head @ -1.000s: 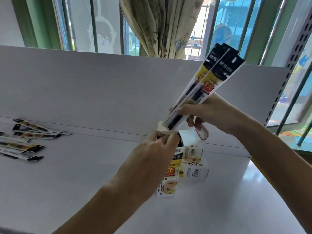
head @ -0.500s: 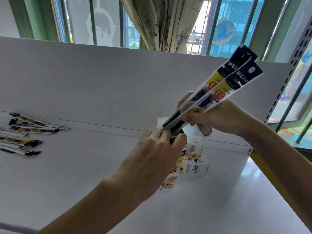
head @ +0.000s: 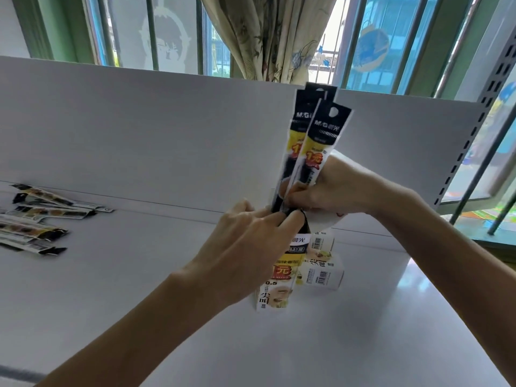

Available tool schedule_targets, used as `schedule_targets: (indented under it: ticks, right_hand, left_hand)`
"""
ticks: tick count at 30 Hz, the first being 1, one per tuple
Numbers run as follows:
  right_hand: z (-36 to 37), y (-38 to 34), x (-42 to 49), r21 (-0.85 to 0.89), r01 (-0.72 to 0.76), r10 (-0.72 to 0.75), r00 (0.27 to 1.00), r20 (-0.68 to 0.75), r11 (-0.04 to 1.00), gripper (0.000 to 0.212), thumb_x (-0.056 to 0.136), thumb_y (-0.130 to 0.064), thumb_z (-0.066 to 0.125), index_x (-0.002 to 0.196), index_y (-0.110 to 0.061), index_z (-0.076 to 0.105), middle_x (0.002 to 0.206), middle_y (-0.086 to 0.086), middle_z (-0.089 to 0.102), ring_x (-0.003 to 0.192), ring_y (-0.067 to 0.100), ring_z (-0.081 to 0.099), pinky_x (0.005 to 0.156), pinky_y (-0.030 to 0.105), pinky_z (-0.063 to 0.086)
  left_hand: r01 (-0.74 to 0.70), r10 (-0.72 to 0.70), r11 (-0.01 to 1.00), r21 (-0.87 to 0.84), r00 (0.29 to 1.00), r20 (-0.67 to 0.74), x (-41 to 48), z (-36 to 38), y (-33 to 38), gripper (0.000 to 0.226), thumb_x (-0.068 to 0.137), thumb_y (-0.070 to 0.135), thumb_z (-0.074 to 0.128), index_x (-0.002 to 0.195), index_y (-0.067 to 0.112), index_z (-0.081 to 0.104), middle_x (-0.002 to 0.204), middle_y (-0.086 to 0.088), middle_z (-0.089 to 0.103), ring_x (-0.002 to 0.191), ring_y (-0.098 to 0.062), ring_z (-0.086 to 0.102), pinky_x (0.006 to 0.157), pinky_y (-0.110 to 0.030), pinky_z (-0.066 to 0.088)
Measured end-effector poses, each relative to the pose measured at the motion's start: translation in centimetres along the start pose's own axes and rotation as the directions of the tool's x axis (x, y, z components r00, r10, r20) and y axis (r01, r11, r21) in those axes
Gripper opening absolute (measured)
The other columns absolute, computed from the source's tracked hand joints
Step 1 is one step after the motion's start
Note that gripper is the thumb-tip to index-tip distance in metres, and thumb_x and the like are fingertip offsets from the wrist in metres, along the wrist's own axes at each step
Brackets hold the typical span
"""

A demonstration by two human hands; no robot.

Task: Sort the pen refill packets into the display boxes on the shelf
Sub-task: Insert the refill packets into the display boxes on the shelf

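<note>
Nearest the camera, the left hand (head: 251,247) reaches forward with its fingers pinched at the mouth of the upright display box (head: 279,275), gripping the box's top edge and, it seems, the bottom tips of the packets; whether it grips both cannot be told for sure, since the fingers hide the opening. Just behind it, the right hand (head: 335,188) is clenched around a small bundle of pen refill packets (head: 315,141), held almost upright with the black header ends up and the lower ends going down into the box. A white flap (head: 324,224) of the box shows under the right wrist. A second display box (head: 321,269) lies on its side just beside and behind the first, touching or nearly touching it. The step in hand looks like seating this bundle in the upright box. To do it well, the left hand should steady the box so it does not tip on the smooth white shelf (head: 139,317), while the right keeps the packets squared together and vertical, letting them slide down rather than forcing them, as the thin film could buckle or catch on the flap. Farther off to the left, a loose pile of packets (head: 36,219) lies flat near the shelf's back panel (head: 153,135), well apart from the boxes and not yet sorted.
</note>
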State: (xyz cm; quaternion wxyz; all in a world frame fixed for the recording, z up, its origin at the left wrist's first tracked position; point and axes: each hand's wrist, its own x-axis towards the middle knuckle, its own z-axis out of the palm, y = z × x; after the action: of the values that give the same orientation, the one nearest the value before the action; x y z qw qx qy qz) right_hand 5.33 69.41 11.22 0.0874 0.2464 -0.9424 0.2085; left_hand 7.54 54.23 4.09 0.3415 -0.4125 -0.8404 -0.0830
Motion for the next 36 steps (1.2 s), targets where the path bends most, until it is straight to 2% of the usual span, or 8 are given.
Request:
schedule_targets:
  ticks: [7,11,18,21,25,30,33,36]
  right_hand:
    - [0.2,0.0,-0.1,0.028,-0.022,0.025,0.994,-0.107,0.999,0.014,0.078,-0.005,0.063,0.066,-0.011,0.064,0.059,-0.008,0.058,0.054,0.0,0.055,0.048,0.007,0.042]
    - [0.2,0.6,0.2,-0.075,-0.036,0.021,0.983,-0.185,0.997,0.006,0.08,-0.013,0.063,0.078,-0.01,0.068,0.073,0.002,0.064,0.063,0.013,0.059,0.058,0.013,0.048]
    - [-0.1,2.1,1.0,0.131,-0.123,0.138,0.984,-0.112,0.984,0.011,0.075,-0.009,0.071,0.081,-0.017,0.069,0.082,-0.002,0.068,0.074,0.012,0.067,0.062,0.016,0.053]
    - [0.3,2.7,1.2,0.148,-0.128,0.145,0.983,-0.111,0.981,0.011,0.074,-0.007,0.071,0.084,-0.012,0.071,0.085,0.002,0.07,0.076,0.015,0.068,0.066,0.022,0.056]
    - [0.4,3.1,1.3,0.202,-0.137,0.158,0.984,-0.087,0.97,0.013,0.073,-0.008,0.072,0.085,-0.012,0.071,0.085,0.0,0.071,0.076,0.012,0.068,0.069,0.024,0.056]
    - [1.0,2.8,2.1,0.244,-0.124,0.147,0.986,-0.077,0.962,0.012,0.074,-0.007,0.071,0.071,-0.017,0.066,0.068,-0.008,0.065,0.056,-0.001,0.061,0.053,0.012,0.046]
    - [1.3,2.9,2.3,0.221,-0.121,0.146,0.984,-0.103,0.968,0.007,0.074,-0.009,0.071,0.071,-0.014,0.066,0.072,0.002,0.068,0.059,0.013,0.063,0.053,0.024,0.052]
    - [1.4,3.0,2.2,0.217,-0.108,0.135,0.985,-0.111,0.97,0.02,0.074,-0.009,0.07,0.062,-0.021,0.061,0.063,-0.003,0.062,0.05,0.006,0.057,0.047,0.017,0.044]
  left_hand:
    - [0.081,-0.082,0.997,0.016,0.994,0.068,0.9,0.3,-0.5,0.037,0.072,0.014,0.077,0.088,0.02,0.044,0.061,0.009,0.063,0.043,-0.007,0.054,0.054,-0.026,0.045]
    - [0.091,-0.1,0.994,0.053,0.973,0.209,2.0,-0.3,-0.2,0.02,0.096,0.019,0.047,0.111,0.022,0.034,0.098,0.004,0.067,0.075,-0.016,0.061,0.08,-0.028,0.043]
    - [0.144,-0.155,0.988,0.057,0.883,0.442,3.9,-1.0,-1.0,0.042,0.089,0.013,0.055,0.126,0.022,0.038,0.099,0.002,0.051,0.079,-0.015,0.051,0.056,-0.02,0.039]
    - [0.094,-0.137,0.987,0.133,0.917,0.373,3.7,-1.2,-0.9,0.036,0.091,0.017,0.052,0.123,0.026,0.038,0.083,0.006,0.039,0.077,-0.013,0.04,0.074,-0.025,0.03]
    - [0.042,-0.09,0.99,0.138,0.927,0.364,3.1,-0.8,-0.9,0.028,0.09,0.016,0.054,0.105,0.023,0.033,0.099,0.005,0.059,0.078,-0.014,0.051,0.094,-0.031,0.035]
    - [0.014,-0.083,0.986,0.168,0.91,0.407,3.2,-0.3,-0.5,0.033,0.089,0.01,0.05,0.115,0.016,0.03,0.072,0.006,0.033,0.055,-0.007,0.02,0.074,-0.027,0.031]
    - [0.059,-0.117,0.989,0.136,0.876,0.467,3.6,-0.1,-0.5,0.039,0.089,0.007,0.045,0.124,0.013,0.029,0.091,-0.002,0.051,0.067,-0.014,0.032,0.068,-0.027,0.037]
    - [0.105,-0.113,0.993,0.045,0.863,0.492,4.0,-0.1,-0.9,0.035,0.088,0.003,0.043,0.121,0.01,0.035,0.102,-0.006,0.055,0.069,-0.012,0.042,0.061,-0.022,0.044]
